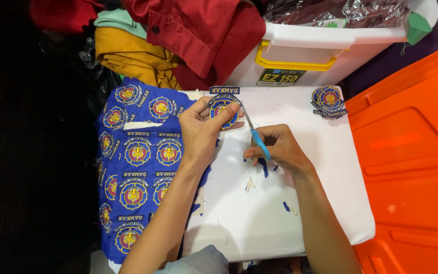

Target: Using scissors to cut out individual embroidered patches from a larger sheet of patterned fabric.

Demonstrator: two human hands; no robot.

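Two bare hands work over a white board [280, 203] seen from above. At the upper middle of the board, the left hand [201, 133] pinches a round blue and yellow embroidered badge [223, 109] between thumb and fingertips, holding it up off the surface. The right hand [276, 148], just to the right of the badge, is closed around the blue handles of a small pair of scissors [254, 133]; its metal blades point up toward the badge's right edge and meet it there. Whether the blades are parted cannot be told.

To trim cleanly, it would seem best to keep the cut close along the badge's outer ring and to turn the badge with the left hand, not the scissors, while keeping the left fingertips clear of the blades.

Blue fabric scraps [264, 167] lie on the board below the right hand. Left of the board hangs a blue cloth sheet [135, 167] covered with more uncut badges of the same design. At the board's upper right corner sits a small stack of cut badges [328, 100]. Beyond the board's far edge stands a white storage box with a yellow latch [310, 56], with red clothing [204, 35] and mustard clothing [128, 53] heaped beside it. An orange plastic lid [416, 152] lies to the board's right.
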